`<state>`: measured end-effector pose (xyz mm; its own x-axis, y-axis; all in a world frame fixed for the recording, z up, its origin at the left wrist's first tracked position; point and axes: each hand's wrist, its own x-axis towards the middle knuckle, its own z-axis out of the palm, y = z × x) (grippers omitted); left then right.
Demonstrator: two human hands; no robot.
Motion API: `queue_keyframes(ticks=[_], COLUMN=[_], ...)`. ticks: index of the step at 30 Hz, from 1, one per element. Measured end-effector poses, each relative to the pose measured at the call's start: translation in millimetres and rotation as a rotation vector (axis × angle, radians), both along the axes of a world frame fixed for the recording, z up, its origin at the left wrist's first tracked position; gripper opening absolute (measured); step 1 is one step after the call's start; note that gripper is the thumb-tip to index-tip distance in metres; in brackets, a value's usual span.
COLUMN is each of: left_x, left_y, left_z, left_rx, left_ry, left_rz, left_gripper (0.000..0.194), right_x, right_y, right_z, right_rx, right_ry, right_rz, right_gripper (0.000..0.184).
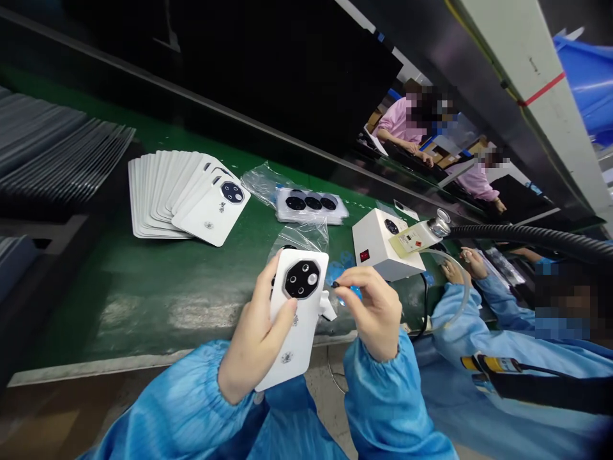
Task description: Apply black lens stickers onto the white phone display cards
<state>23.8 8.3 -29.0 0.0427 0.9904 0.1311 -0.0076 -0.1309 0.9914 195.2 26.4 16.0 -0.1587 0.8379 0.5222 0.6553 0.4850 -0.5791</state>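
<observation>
The white phone case [295, 338] lies tilted in the left hand [256, 338], back facing up, its black camera ring [301, 279] at the far end. The fingers curl round behind the case and the thumb rests on its back below the ring, a firm hold that seems meant to leave the ring bare and within reach of the other hand. The right hand [373, 313] is nearly closed, pinching a small black-tipped tool [335, 284] between thumb and forefinger. Its tip sits just beside the case, and the fingers hide most of it, so what it is exactly cannot be told. A small white tab [328, 305] juts from the case's edge, just under that pinch.

Beyond the grip, a clear plastic bag [299, 235] lies on the green mat [143, 287], with a white sheet of black rings [311, 204] just past it. Further left, white cases [163, 195] lie fanned out, overlapping. To the right of the grip stand a white box with a red switch [383, 246] and a black hose [527, 235]. Past them, a co-worker's blue sleeve [460, 313] reaches in.
</observation>
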Motion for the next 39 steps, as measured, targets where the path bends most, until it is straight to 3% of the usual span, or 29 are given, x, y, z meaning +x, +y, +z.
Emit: queue_keyframes(ticks=[5,15,22,28,39], left_x=[5,5,4,5,6], left_y=[-5,-5,-8,-10,-8], left_z=[0.0,0.2,-0.1,1.0,1.4], left_rx=[0.094,0.135,0.203,0.312,0.346], left_ry=[0.061,0.129,0.204,0.266,0.291], left_rz=[-0.005,0.002,0.035,0.052,0.039], left_gripper=[0.059,0.059,0.064,0.068,0.069], right_x=[-23,-41,-42,-44,-45], right_y=[-15,-21,-18,-17,-18], right_z=[2.9,5.0,2.5,4.5,9.6], right_rx=[0.201,0.204,0.291,0.316,0.313], right_ry=[-0.063,-0.099,-0.257,-0.291,-0.343], right_rz=[0.035,0.066,-0.057,-0.053,-0.044], right_gripper=[0.016,0.024,0.01,0.008,0.007])
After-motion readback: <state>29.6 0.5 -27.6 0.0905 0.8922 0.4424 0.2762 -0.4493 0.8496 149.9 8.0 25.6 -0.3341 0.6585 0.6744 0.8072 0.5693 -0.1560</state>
